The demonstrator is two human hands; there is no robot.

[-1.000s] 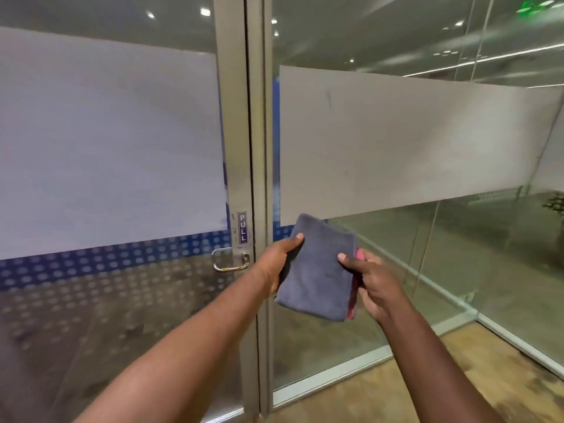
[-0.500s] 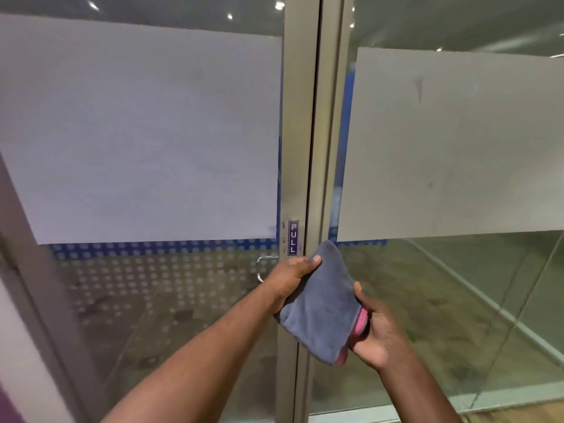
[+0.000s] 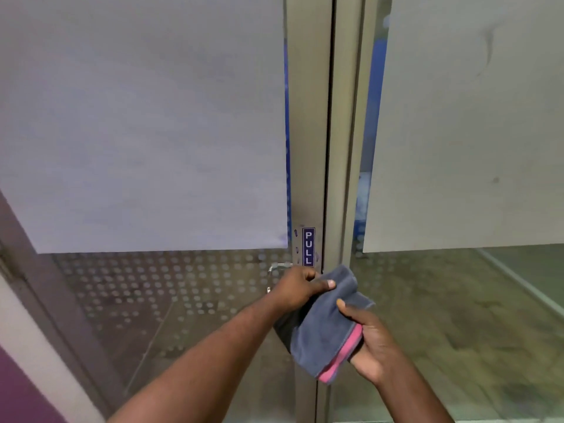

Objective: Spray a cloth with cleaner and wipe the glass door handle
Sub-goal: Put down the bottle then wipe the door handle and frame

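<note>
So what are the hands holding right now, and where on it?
Both hold the grey cloth: the left hand pinches its top corner, the right hand grips its right side by the pink edge.

Office: frosted glass door, PULL sign

I can read one sign only: a small blue sticker with white letters stacked top to bottom, spelling "PULL". It stands on the metal door frame, just above the handle. I find no other text.
</note>
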